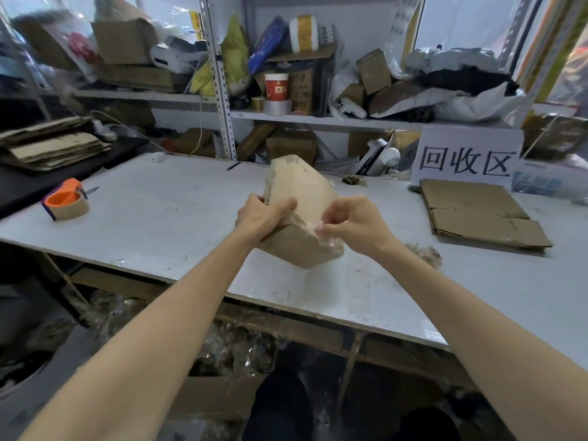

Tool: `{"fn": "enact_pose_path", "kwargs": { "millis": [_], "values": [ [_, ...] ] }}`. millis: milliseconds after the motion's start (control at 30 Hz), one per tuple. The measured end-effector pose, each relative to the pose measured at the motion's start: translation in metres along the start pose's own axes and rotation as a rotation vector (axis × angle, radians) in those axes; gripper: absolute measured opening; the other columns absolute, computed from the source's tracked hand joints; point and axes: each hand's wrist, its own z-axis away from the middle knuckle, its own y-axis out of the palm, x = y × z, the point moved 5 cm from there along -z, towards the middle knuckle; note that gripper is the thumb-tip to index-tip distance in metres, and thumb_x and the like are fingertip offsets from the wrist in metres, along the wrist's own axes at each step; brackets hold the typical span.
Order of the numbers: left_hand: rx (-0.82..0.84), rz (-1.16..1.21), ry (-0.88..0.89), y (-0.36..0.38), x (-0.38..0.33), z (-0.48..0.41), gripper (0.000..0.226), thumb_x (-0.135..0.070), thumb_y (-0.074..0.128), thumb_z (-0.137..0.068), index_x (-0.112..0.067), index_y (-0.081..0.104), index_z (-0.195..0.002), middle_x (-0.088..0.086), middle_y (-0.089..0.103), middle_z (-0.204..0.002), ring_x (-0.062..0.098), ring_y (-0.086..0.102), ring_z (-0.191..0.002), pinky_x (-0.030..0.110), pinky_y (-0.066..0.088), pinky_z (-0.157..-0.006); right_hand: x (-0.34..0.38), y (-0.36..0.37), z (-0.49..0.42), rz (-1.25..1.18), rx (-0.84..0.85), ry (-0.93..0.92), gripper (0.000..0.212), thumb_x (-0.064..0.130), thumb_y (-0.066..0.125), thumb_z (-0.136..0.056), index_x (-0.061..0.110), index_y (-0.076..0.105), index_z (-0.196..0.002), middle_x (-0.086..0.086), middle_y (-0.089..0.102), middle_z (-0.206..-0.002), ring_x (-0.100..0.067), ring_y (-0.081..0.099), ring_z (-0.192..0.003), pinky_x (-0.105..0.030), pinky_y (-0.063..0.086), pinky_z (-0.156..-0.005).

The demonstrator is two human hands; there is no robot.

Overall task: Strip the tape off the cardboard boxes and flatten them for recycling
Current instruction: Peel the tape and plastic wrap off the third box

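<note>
Two bare forearms reach in from the near edge and meet over the white table (152, 218). Below them, under the table's near edge, an open brown carton (216, 396) holds a heap of crumpled clear film (229, 342).

At the far left, on a dark surface beside the table, lies one stack of flattened cardboard (51, 148); its sheets are too many and too close to count. Near the table's left end sits one tape dispenser (65, 202), orange on top with a brown roll.

In the middle, one cardboard box (302, 192) is held tilted above the table, between the two hands. The left hand (264, 214) grips its left edge, thumb across the pale upper face and fingers curled round the far side. The right hand (353, 224) is at the box's near right corner, fingertips pinching a strip of clear tape (323, 235) that clings to that corner. Whether anything is inside the box cannot be told.

On the shelf behind stands one red-and-white paper cup (276, 85); its contents are hidden.

Just right of the right wrist, one small wad of crumpled tape (424, 253) lies on the table. Farther right lies one flattened box (477, 211), and behind it stands one white sign (466, 160) with three black characters.
</note>
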Motion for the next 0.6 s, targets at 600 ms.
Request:
{"fn": "enact_pose_path", "kwargs": {
  "millis": [600],
  "values": [
    [0.110,0.401,-0.123,0.039,0.010,0.003,0.080,-0.063,0.055,-0.070,-0.009,0.047,-0.128,0.015,0.058,-0.122,0.031,0.057,-0.107,0.047,0.055,-0.083,-0.120,-0.091,0.043,0.659,-0.154,0.313,0.006,0.008,0.074,-0.078,0.004,0.077,-0.082,-0.016,0.072,-0.090,-0.031,0.065,-0.091,-0.032,0.047,-0.075]
  ]
}}
